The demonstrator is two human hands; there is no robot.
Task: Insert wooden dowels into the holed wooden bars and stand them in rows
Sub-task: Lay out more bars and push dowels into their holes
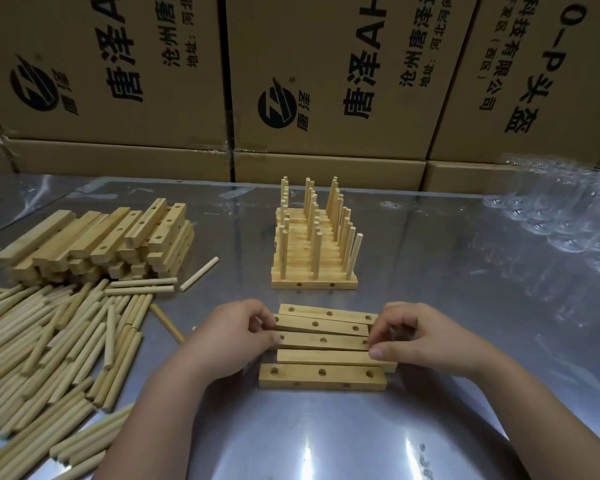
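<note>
Several holed wooden bars (pixel 323 341) lie side by side on the metal table (pixel 447 306) right in front of me. My left hand (pixel 232 330) holds their left ends with curled fingers. My right hand (pixel 416 337) pinches their right ends. Most of the bars show three holes on top; one (pixel 326 357) lies with a plain face up. Behind them stands a block of finished bars (pixel 312 251), each with upright dowels, packed in rows. Loose dowels (pixel 59 344) lie in a heap at the left.
A pile of bare holed bars (pixel 97 244) is stacked at the back left. Crumpled clear plastic wrap (pixel 561 216) lies at the right. Printed cardboard boxes (pixel 326 81) form a wall along the table's far edge.
</note>
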